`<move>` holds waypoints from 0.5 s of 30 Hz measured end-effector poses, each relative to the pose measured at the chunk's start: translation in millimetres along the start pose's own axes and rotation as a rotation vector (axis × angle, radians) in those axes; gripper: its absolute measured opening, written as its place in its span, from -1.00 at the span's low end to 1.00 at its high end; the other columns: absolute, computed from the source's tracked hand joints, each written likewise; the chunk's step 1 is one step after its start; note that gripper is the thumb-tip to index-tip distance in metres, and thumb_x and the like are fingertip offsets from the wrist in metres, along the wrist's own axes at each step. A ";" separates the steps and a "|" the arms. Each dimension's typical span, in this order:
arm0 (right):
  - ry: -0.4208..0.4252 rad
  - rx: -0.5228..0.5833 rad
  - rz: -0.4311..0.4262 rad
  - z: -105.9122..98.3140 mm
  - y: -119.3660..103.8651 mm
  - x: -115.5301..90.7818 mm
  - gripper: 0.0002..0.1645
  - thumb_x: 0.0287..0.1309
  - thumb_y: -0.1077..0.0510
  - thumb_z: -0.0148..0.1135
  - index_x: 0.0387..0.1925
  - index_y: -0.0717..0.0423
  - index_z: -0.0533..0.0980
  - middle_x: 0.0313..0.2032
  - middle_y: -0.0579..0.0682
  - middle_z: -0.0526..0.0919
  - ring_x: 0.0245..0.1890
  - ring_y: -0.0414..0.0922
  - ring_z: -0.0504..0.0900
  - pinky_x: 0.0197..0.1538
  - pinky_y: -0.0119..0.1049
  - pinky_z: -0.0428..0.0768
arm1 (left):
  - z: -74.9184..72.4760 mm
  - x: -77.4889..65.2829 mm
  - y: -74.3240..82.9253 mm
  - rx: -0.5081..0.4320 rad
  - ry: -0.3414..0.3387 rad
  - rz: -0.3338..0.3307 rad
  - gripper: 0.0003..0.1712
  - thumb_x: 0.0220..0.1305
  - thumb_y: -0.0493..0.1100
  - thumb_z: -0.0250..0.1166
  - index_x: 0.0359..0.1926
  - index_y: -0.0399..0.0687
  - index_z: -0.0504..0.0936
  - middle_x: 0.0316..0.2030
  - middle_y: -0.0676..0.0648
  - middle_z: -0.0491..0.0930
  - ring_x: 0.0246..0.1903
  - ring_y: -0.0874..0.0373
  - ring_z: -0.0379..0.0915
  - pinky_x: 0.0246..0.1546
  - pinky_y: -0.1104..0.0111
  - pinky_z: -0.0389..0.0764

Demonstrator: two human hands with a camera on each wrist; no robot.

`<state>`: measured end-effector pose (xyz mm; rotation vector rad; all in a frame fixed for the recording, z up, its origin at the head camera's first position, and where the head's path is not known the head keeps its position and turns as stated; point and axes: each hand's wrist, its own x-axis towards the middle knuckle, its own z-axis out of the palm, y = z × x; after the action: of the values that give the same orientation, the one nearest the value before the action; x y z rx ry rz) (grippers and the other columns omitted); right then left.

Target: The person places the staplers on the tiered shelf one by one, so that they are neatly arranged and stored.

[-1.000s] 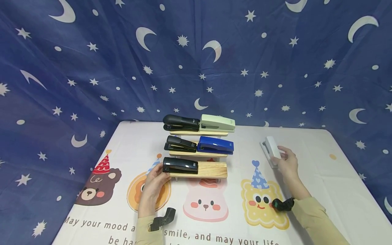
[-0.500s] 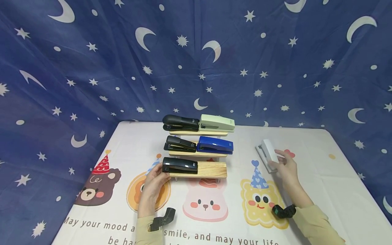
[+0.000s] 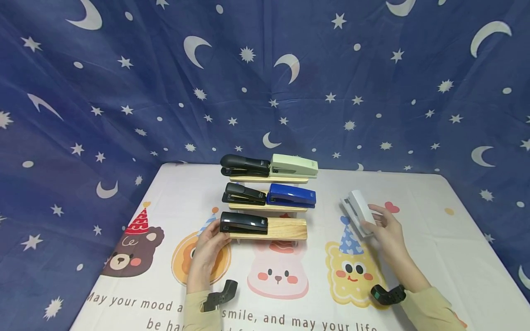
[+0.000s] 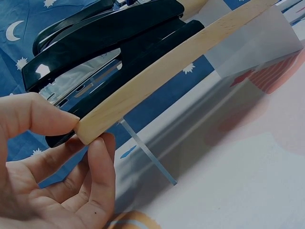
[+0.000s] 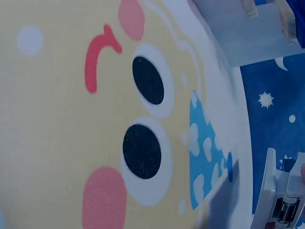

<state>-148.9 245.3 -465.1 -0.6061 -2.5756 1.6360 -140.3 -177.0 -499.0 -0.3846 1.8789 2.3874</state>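
My right hand (image 3: 388,231) pinches a white stapler (image 3: 359,211) between thumb and fingers, to the right of the rack. In the right wrist view the white stapler (image 5: 281,200) shows at the lower right edge, with its shadow on the tablecloth. With thumb above and fingers below, my left hand (image 3: 208,246) grips the left end of the lowest board (image 4: 157,67) of a three-step wooden stapler rack (image 3: 287,228). A black stapler (image 3: 243,222) lies on that board's left half, close to my left thumb; bare wood shows on the right half.
On the middle step sit a smaller black stapler (image 3: 244,194) and a blue stapler (image 3: 291,195). The top step bears a black stapler (image 3: 244,164) and a pale green stapler (image 3: 294,165). A printed white tablecloth (image 3: 327,280) covers the table; a blue starry curtain (image 3: 265,82) hangs behind.
My right hand has carried the white stapler a little left and nearer to me. The left hand stays at the rack's lowest board.
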 end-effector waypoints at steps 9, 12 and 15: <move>-0.090 -0.021 -0.106 -9.1 -5.6 -13.3 -0.28 0.21 0.19 0.22 0.37 0.11 0.21 0.08 0.13 0.52 -0.24 -0.54 0.48 -0.18 -0.54 0.55 | 0.2 0.1 -0.8 0.025 0.007 0.001 -0.36 0.05 -0.49 0.09 0.24 -0.37 0.35 -0.22 0.11 0.56 -0.32 0.29 0.51 -0.22 0.46 0.58; -0.107 -0.013 -0.122 -11.5 -7.0 -17.9 -0.29 0.20 0.20 0.23 0.36 0.12 0.22 -0.08 -0.17 0.57 -0.24 -0.53 0.50 -0.18 -0.53 0.54 | 0.2 0.0 -0.7 0.028 0.006 0.004 -0.37 0.06 -0.50 0.08 0.24 -0.38 0.34 -0.23 0.10 0.55 -0.33 0.30 0.50 -0.23 0.47 0.57; -0.129 0.004 -0.143 -13.3 -8.2 -22.0 -0.30 0.18 0.21 0.25 0.33 0.13 0.25 -0.21 -0.44 0.53 -0.23 -0.51 0.51 -0.18 -0.52 0.54 | 0.7 -0.4 0.2 0.031 0.004 0.004 -0.37 0.07 -0.49 0.08 0.25 -0.39 0.33 -0.24 0.12 0.55 -0.33 0.31 0.49 -0.22 0.47 0.56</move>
<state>-128.1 246.4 -448.0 -0.3163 -2.6322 1.6856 -140.0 -176.3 -498.5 -0.3844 1.9173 2.3588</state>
